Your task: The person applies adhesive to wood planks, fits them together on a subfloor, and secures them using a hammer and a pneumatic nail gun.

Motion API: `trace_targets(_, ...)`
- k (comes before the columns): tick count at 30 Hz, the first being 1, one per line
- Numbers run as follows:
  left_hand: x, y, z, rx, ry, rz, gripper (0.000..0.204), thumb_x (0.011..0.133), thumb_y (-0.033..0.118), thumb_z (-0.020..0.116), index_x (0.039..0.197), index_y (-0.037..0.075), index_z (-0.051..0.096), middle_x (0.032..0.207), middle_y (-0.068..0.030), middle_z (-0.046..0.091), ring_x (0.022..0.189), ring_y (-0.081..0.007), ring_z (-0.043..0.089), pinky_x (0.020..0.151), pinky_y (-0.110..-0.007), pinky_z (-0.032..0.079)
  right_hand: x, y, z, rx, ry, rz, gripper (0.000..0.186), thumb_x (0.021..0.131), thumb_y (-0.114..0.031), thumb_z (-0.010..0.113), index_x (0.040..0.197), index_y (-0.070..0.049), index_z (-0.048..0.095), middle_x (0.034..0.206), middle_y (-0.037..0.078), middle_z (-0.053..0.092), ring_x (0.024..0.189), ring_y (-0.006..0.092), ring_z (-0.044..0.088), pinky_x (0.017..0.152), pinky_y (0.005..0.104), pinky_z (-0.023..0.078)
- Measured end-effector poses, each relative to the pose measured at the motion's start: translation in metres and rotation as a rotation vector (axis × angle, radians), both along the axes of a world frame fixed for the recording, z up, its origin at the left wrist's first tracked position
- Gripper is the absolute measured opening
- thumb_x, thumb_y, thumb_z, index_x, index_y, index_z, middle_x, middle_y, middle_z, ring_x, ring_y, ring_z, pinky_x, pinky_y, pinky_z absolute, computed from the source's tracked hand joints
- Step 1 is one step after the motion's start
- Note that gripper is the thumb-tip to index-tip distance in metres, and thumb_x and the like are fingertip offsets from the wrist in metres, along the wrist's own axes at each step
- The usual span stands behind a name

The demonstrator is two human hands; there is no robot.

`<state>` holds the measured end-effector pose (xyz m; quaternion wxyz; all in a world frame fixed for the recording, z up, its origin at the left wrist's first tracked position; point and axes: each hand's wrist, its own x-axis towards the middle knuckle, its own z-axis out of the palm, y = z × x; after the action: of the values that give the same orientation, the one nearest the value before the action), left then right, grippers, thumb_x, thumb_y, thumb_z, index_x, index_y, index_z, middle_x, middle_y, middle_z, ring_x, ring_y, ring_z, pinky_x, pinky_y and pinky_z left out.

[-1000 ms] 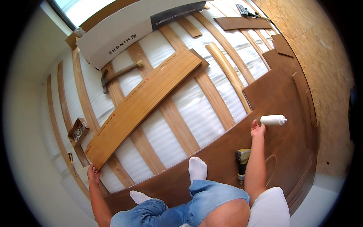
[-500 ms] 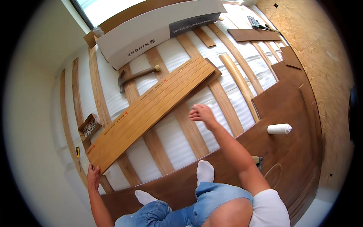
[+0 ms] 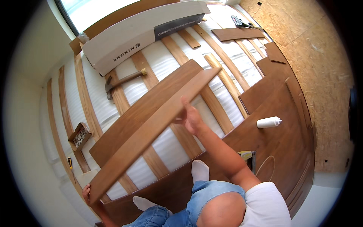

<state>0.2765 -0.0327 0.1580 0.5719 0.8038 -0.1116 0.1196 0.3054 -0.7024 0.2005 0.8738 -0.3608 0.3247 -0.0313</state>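
Observation:
I hold a long brown plank (image 3: pixel 136 143) tilted, my left hand (image 3: pixel 90 193) gripping its near lower-left end and my right hand (image 3: pixel 189 117) closed on its long edge toward the middle. A second brown plank (image 3: pixel 147 106) lies just behind it across the wooden battens (image 3: pixel 157 160). A white bottle (image 3: pixel 267 122) lies on the laid brown flooring (image 3: pixel 280 147) to the right of my right forearm. A yellow-and-black power tool (image 3: pixel 245 155) is partly hidden behind that arm.
A hammer (image 3: pixel 124 79), an open box of small pieces (image 3: pixel 80 136) and a yellow screwdriver (image 3: pixel 70 163) lie on the battens and white underlay. A long white carton (image 3: pixel 102 53) stands below the window. Short boards (image 3: pixel 238 34) and a metal tool (image 3: pixel 242 22) lie at the back right.
My right hand left the bottle and took hold of the plank. The plank has turned from its light printed underside to show brown, uncovering the plank behind it.

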Motion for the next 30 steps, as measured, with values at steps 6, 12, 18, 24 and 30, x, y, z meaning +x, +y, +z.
trace_targets(6,-0.004,-0.045,0.010,-0.137,0.390,0.169,0.044,0.099,0.013,0.063,0.140,0.002,0.057,0.138,-0.0144,0.061,0.122,-0.0254,0.062,0.105,-0.039,0.051,-0.061,0.019,-0.057,0.134,-0.073,-0.197,0.035,0.099,-0.013,0.067,0.130,0.002,0.060,0.122,0.011,0.070,0.112,0.0269,0.068,0.100,0.0445,0.056)
trace_targets(12,-0.036,-0.092,0.053,-0.378,0.931,0.193,0.050,0.102,0.025,0.062,0.146,0.003,0.053,0.129,-0.0093,0.064,0.105,-0.0172,0.060,0.084,-0.029,0.048,-0.141,0.029,-0.070,0.341,-0.053,-0.252,0.043,0.098,-0.010,0.069,0.138,0.000,0.054,0.137,0.013,0.062,0.127,0.0259,0.060,0.113,0.0435,0.048)
trace_targets(18,-0.047,-0.112,0.050,0.145,1.127,0.258,0.057,0.101,0.037,0.063,0.150,0.009,0.051,0.116,-0.0038,0.062,0.080,-0.0109,0.052,0.058,-0.022,0.041,-0.195,0.018,-0.099,0.319,-0.017,-0.386,0.047,0.098,-0.016,0.071,0.140,-0.001,0.055,0.139,0.011,0.062,0.131,0.0271,0.057,0.115,0.0481,0.044)
trace_targets(24,-0.039,-0.128,0.036,0.051,1.066,0.095,0.049,0.101,0.021,0.064,0.146,0.006,0.053,0.115,-0.0066,0.061,0.086,-0.0155,0.054,0.066,-0.030,0.044,-0.219,0.005,-0.119,0.308,0.002,-0.489,0.040,0.101,-0.018,0.069,0.135,-0.001,0.059,0.135,0.011,0.065,0.127,0.0264,0.061,0.114,0.0472,0.045)
trace_targets(30,-0.040,-0.126,0.024,0.098,1.024,0.042,0.045,0.101,0.021,0.065,0.141,0.004,0.055,0.110,-0.0067,0.062,0.084,-0.0165,0.054,0.066,-0.030,0.044,-0.222,-0.001,-0.120,0.276,-0.013,-0.528,0.043,0.100,-0.021,0.070,0.136,-0.001,0.059,0.137,0.010,0.066,0.129,0.0259,0.060,0.114,0.0452,0.044)
